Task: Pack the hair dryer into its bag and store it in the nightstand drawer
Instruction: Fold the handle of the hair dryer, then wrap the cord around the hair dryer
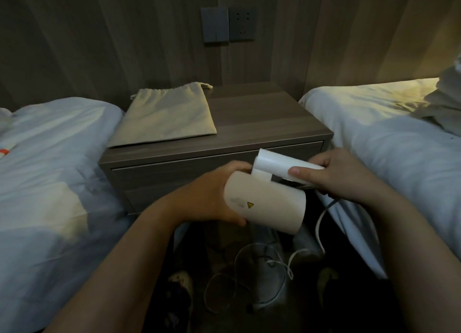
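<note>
Dim room; white hair dryer (264, 203) held in front of the nightstand (224, 145), both drawers closed: left hand (212, 195) clasped round the barrel, right hand (349, 175) closed on the handle (279, 165), which is angled toward the body at its hinge. White cord (274, 265) drops from the handle end and lies in loose loops on the dark floor between the person's forearms. Beige drawstring bag (167, 115) lies flat on the left half of the nightstand top, untouched, with a bed (50, 158) at each side
</note>
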Tool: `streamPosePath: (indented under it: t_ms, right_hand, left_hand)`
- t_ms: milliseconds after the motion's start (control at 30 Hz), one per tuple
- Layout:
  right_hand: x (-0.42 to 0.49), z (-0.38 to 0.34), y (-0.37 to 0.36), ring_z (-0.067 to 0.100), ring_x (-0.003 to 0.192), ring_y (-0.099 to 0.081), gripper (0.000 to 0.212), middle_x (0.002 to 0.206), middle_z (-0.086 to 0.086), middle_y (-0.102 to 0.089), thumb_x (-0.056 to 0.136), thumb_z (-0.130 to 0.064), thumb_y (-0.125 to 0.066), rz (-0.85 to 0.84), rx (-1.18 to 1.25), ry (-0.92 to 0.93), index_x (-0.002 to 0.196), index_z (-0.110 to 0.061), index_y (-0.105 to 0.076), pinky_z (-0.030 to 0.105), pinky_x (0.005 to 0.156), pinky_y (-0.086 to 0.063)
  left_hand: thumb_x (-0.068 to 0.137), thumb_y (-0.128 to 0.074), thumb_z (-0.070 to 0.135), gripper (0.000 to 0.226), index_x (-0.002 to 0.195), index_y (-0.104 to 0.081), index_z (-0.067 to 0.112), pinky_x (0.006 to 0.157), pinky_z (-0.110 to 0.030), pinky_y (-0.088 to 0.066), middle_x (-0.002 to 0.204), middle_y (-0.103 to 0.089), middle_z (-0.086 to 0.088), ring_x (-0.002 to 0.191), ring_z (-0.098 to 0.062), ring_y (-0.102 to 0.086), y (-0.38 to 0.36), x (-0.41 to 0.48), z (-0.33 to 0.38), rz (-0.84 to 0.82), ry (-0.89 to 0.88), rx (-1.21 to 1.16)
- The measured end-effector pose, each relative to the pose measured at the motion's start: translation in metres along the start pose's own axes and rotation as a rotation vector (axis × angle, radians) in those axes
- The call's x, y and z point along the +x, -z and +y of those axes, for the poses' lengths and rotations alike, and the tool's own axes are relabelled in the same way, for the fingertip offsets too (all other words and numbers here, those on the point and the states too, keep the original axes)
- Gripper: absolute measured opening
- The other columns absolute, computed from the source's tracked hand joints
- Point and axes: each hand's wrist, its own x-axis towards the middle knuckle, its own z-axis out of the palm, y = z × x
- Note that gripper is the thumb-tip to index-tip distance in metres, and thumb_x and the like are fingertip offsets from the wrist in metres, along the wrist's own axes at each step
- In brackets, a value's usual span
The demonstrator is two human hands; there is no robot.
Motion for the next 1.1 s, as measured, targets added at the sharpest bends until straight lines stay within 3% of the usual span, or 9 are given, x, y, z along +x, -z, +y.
streamPosePath:
  t_ms: [133,233,300,433,567,667,800,933,1100]
  right_hand:
    - [-0.001,0.001,0.003,0.009,0.046,-0.044,0.067,0.049,0.005,-0.046,0.055,-0.069,-0.064,-0.072,-0.103,0.023,0.059,-0.003,-0.065,0.028,0.051,-0.033]
    - [-0.002,-0.001,0.001,0.011,0.050,-0.045,0.066,0.054,0.012,-0.048,0.058,-0.066,-0.066,-0.108,-0.186,0.033,0.062,0.000,-0.066,0.026,0.049,-0.032]
    - [-0.002,-0.001,-0.001,0.014,0.053,-0.049,0.063,0.060,0.019,-0.055,0.059,-0.064,-0.067,-0.115,-0.209,0.046,0.063,-0.001,-0.067,0.029,0.051,-0.034]
    - [0.000,0.002,-0.003,0.014,0.064,-0.061,0.047,0.065,0.008,-0.066,0.059,-0.059,-0.071,-0.074,-0.200,0.030,0.065,-0.013,-0.071,0.037,0.059,-0.047]
    - [0.003,0.013,-0.006,0.001,0.055,-0.058,0.028,0.062,-0.006,-0.066,0.074,-0.047,-0.068,-0.021,0.053,-0.008,0.072,-0.019,-0.072,0.025,0.059,-0.045]
    - [0.013,0.030,-0.007,0.020,0.080,-0.067,0.044,0.086,0.006,-0.073,0.087,-0.055,-0.047,0.064,0.359,-0.130,0.081,-0.019,-0.073,0.037,0.074,-0.049]
    - [0.023,0.037,-0.005,0.020,0.078,-0.061,0.048,0.091,0.011,-0.066,0.094,-0.050,-0.032,0.127,0.786,-0.306,0.089,-0.017,-0.067,0.037,0.075,-0.049]
    - [0.024,0.040,-0.011,0.016,0.067,-0.064,0.044,0.083,0.009,-0.067,0.096,-0.045,-0.028,0.023,0.977,-0.218,0.097,-0.015,-0.060,0.030,0.069,-0.046]
    - [0.021,0.030,-0.036,0.011,0.057,-0.064,0.021,0.065,0.003,-0.070,0.094,-0.010,-0.039,-0.013,0.971,-0.065,0.096,-0.009,-0.060,0.018,0.059,-0.050]
  left_hand:
    - [0.059,-0.085,0.026,0.083,0.125,-0.036,0.038,0.087,-0.012,-0.036,0.116,-0.043,0.021,0.102,0.004,-0.045,-0.008,0.000,0.003,-0.101,0.022,0.150]
    - [0.059,-0.085,0.032,0.086,0.130,-0.038,0.032,0.087,-0.012,-0.036,0.117,-0.045,0.019,0.105,0.001,-0.043,-0.021,0.002,0.000,-0.137,0.032,0.243]
    - [0.058,-0.085,0.034,0.084,0.129,-0.040,0.030,0.092,-0.021,-0.042,0.125,-0.049,0.010,0.109,-0.006,-0.048,-0.028,0.003,-0.005,-0.114,0.050,0.276]
    - [0.061,-0.083,0.032,0.079,0.129,-0.042,0.028,0.092,-0.024,-0.042,0.127,-0.051,0.003,0.113,-0.012,-0.051,-0.032,0.008,-0.011,-0.012,0.026,0.310]
    - [0.060,-0.084,0.032,0.076,0.125,-0.044,0.034,0.087,-0.018,-0.041,0.117,-0.052,0.013,0.103,-0.003,-0.051,-0.023,0.007,-0.014,-0.013,0.018,0.241]
    - [0.057,-0.086,0.030,0.069,0.108,-0.043,0.048,0.075,-0.005,-0.039,0.102,-0.051,0.029,0.090,0.013,-0.051,-0.018,0.005,-0.017,-0.004,0.030,0.110]
    - [0.049,-0.083,0.040,0.055,0.095,-0.053,0.044,0.070,-0.008,-0.044,0.098,-0.059,0.022,0.089,0.005,-0.058,-0.011,0.005,-0.020,0.020,0.084,-0.077]
    - [0.042,-0.073,0.038,0.058,0.098,-0.059,0.030,0.070,-0.015,-0.051,0.095,-0.066,0.008,0.084,0.002,-0.063,-0.007,0.004,-0.016,0.102,0.074,-0.484]
    - [0.038,-0.076,0.028,0.068,0.104,-0.060,0.019,0.066,-0.033,-0.057,0.095,-0.069,-0.007,0.085,-0.024,-0.064,-0.009,0.006,-0.012,0.256,0.087,-1.027]
